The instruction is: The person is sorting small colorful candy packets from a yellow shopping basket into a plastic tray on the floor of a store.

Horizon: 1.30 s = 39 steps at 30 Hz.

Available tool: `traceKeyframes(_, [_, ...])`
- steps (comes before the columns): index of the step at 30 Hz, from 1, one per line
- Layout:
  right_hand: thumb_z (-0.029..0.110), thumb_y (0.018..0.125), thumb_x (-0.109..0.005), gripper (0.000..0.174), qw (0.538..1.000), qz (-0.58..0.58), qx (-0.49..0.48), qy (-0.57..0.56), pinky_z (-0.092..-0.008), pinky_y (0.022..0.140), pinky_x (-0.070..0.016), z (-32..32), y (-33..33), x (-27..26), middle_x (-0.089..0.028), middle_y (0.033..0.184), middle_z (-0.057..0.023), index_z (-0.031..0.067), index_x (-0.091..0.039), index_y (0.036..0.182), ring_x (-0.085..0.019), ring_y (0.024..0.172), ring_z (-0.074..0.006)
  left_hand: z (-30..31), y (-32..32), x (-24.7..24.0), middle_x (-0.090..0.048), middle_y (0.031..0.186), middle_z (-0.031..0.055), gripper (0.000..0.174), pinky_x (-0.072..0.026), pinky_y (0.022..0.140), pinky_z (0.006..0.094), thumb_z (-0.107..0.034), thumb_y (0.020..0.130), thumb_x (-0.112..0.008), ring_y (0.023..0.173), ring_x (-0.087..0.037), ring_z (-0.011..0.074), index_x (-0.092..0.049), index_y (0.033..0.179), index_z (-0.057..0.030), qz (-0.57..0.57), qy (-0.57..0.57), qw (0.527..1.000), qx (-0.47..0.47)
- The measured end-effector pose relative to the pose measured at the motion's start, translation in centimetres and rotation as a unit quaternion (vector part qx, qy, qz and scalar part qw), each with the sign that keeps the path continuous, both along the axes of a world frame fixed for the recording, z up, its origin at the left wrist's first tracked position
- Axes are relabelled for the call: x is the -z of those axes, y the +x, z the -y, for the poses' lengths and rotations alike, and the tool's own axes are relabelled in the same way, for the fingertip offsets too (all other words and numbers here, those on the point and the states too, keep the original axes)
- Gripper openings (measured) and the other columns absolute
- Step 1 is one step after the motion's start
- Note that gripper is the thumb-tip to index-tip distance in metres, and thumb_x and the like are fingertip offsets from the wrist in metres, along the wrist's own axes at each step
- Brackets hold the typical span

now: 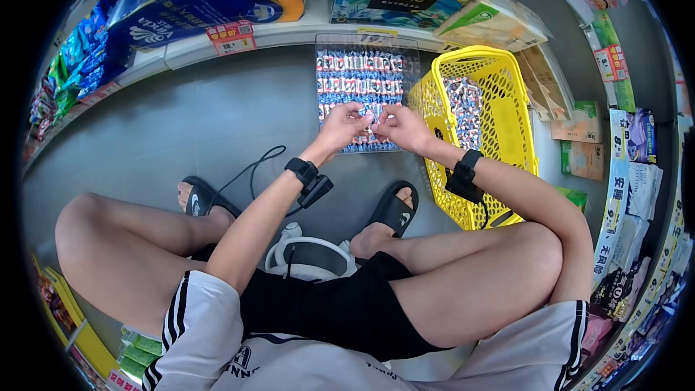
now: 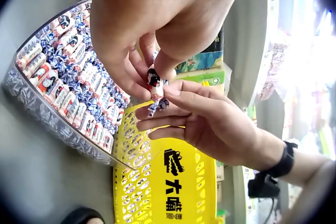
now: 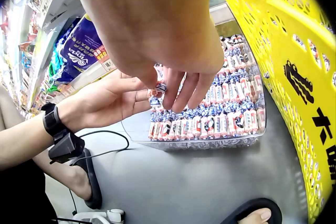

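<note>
A wrapped candy [image 2: 155,85] with a dark picture on its paper and blue-and-white twisted ends is held between both hands. The left hand [image 1: 342,127] pinches it between thumb and fingers. From the other side, the right hand [image 1: 407,129] pinches it near a twisted end, thumb on top, as the left wrist view shows. Under the hands, on the floor, stands a clear plastic box [image 1: 413,65] with neat rows of the same candies [image 3: 220,124]. Part of the held candy is hidden behind the fingers in the right wrist view.
Right of the box stands a yellow perforated basket [image 1: 499,54] holding a heap of loose candies [image 1: 465,105]. Shelves with tissue packs [image 1: 210,3] run behind and along the right. The person's sandalled feet and a black cable [image 1: 253,174] are on the grey floor nearby.
</note>
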State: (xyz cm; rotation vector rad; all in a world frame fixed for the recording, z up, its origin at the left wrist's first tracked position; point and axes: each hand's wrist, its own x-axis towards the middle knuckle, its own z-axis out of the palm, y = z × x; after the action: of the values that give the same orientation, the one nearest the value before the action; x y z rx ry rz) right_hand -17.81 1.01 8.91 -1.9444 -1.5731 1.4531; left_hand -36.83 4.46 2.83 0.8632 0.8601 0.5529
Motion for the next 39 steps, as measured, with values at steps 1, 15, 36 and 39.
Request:
traceKeyframes(1, [0.022,0.095,-0.074,0.024,1.000,0.021,-0.012,0.002,-0.0314,0.067,-0.0569,0.0,0.0,-0.1,-0.077,0.080,-0.0137,-0.0004,-0.064,0.094,-0.075,0.074,-0.0168,0.0,0.0,0.3,-0.063,0.106,0.0093,0.047,-0.0600,0.079,0.0280,-0.017,0.099,-0.072,0.093,-0.069,0.0139,-0.050,0.131,0.0069,-0.005,0.011,1.000,0.013])
traceKeyframes(15, [0.017,0.089,-0.080,0.022,0.996,0.035,0.056,-0.056,-0.0306,0.071,-0.0581,2.2,0.6,1.6,-0.077,0.080,-0.0116,-0.0019,-0.069,0.094,-0.075,0.074,-0.0149,0.4,1.7,3.2,-0.064,0.087,0.0102,0.040,-0.0552,0.064,0.0359,-0.022,0.090,-0.080,0.074,-0.070,0.0186,-0.059,0.119,-0.0016,-0.193,0.158,0.964,0.096])
traceKeyframes(36, [0.025,0.085,-0.078,0.021,0.960,0.205,0.158,-0.109,-0.0448,0.086,-0.0583,-3.3,0.5,9.5,-0.075,0.098,-0.0221,0.0061,-0.075,0.093,-0.073,0.097,-0.0374,-1.5,2.6,1.3,-0.062,0.105,0.0173,0.064,-0.0569,0.084,0.0454,0.010,0.081,-0.059,0.097,-0.066,0.0363,-0.056,0.141,-0.0106,-0.346,0.537,0.741,0.209])
traceKeyframes(39, [0.019,0.087,-0.071,0.017,0.957,0.226,0.153,-0.102,-0.0473,0.086,-0.0586,-4.3,-0.4,9.0,-0.074,0.102,-0.0258,0.0039,-0.076,0.094,-0.072,0.101,-0.0414,-2.0,2.8,1.4,-0.062,0.106,0.0164,0.063,-0.0584,0.084,0.0440,0.009,0.080,-0.062,0.097,-0.067,0.0350,-0.057,0.139,-0.0099,-0.375,0.531,0.725,0.227])
